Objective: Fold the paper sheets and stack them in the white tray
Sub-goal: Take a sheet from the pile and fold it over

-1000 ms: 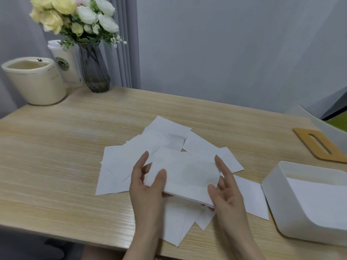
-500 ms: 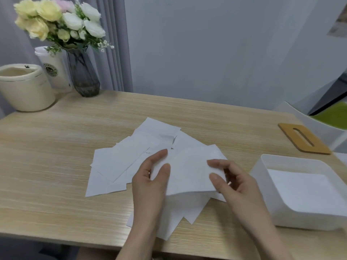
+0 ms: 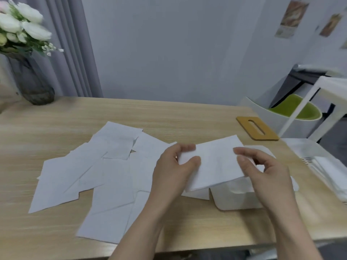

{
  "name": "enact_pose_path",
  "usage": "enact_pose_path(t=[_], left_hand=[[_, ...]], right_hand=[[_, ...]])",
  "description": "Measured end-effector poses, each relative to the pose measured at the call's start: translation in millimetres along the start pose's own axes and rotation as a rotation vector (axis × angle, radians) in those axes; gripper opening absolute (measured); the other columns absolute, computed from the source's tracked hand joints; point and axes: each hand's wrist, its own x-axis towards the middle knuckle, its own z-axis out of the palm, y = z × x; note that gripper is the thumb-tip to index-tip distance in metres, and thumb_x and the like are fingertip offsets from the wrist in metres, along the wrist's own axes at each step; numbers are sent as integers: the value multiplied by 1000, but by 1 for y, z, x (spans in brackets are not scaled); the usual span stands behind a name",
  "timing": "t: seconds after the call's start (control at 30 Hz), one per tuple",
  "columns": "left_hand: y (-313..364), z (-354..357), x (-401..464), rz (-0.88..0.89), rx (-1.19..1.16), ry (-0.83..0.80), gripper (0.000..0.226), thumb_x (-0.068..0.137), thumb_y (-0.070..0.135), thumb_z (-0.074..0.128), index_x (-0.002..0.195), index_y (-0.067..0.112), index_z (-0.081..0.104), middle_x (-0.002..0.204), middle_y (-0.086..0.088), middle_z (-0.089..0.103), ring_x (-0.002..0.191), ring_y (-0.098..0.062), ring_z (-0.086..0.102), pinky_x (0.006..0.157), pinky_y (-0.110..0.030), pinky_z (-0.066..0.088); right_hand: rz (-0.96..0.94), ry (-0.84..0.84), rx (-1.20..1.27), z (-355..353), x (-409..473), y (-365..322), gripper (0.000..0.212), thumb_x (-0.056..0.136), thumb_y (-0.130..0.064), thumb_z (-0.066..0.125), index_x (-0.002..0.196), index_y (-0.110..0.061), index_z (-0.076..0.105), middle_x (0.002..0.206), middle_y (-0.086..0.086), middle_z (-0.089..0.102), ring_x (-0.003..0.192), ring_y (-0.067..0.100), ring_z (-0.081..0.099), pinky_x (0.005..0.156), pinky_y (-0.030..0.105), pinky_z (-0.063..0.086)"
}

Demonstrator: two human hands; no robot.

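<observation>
Both hands, left hand [image 3: 175, 166] and right hand [image 3: 262, 169], pinch my folded sheet [image 3: 216, 162] at opposite edges, just above the white tray [image 3: 236, 197]. It looks light and limp, so I'd grip near the crease.

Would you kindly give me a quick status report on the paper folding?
Left hand and right hand both pinching one folded sheet. Sheet held over white tray, not yet in. Loose sheets remain on table. Nothing blocking.
</observation>
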Motion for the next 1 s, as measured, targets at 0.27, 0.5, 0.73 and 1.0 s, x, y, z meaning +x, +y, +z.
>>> enact_pose_path(t=[0.27,0.5,0.73,1.0], left_hand=[[2,66,15,257,293,-52,26,77,41,62,103,43,65,109,25,59,114,7,40,112,-21,14],[-15,90,19,351,470,-87,46,72,51,51,114,37,67,120,18,54,129,5,32,101,-15,-28],[-22,89,19,440,636,-63,43,77,51,47,111,36,68,100,26,51,133,5,30,105,-25,-31],[-26,89,23,469,797,-100,50,80,49,38,121,34,63,114,22,53,139,1,23,106,-34,-33]], right_hand=[[20,156,-79,-46,12,30,22,86,-28,67,93,-49,70,102,-16,68,112,13,53,106,50,36],[-48,124,-259,-66,20,51,26,88,-24,65,81,-49,70,89,-25,67,111,6,51,108,49,29],[-115,163,-513,-66,17,64,16,90,-21,63,90,-35,72,88,-25,62,94,-8,31,84,29,16],[-92,129,-575,-65,22,75,18,90,-22,61,92,-36,72,93,-22,64,99,2,40,79,27,13]])
